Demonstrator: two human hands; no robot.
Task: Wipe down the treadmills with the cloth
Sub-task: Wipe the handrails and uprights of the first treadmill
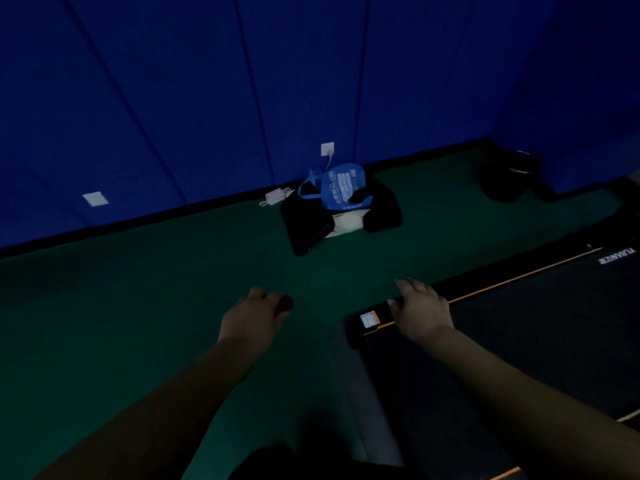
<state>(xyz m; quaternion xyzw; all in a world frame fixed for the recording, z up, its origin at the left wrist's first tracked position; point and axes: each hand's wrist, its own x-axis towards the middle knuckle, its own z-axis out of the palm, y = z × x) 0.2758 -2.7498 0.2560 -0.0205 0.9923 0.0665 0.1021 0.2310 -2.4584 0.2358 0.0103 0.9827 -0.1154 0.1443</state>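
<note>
Left hand (pixel 254 315) curled around small dark-red object (pixel 285 302) above green carpet floor (pixel 138 306), right hand (pixel 420 308) flat, fingers spread on flat black treadmill (pixel 540 323) edge

So the flat black treadmill with the orange edge stripe (pixel 540 327) sits on the green carpeted floor (pixel 138 306) off to the right. Straight ahead, a pile of black clothes (pixel 346 216) lies against the blue padded wall (pixel 207 98), with a blue plastic bag (pixel 341 187) on top and a white wall socket (pixel 327 149) just behind it. A white charger brick (pixel 275 196) lies just left of the pile. A dark round bin (pixel 509 180) stands in the far right corner.
</note>
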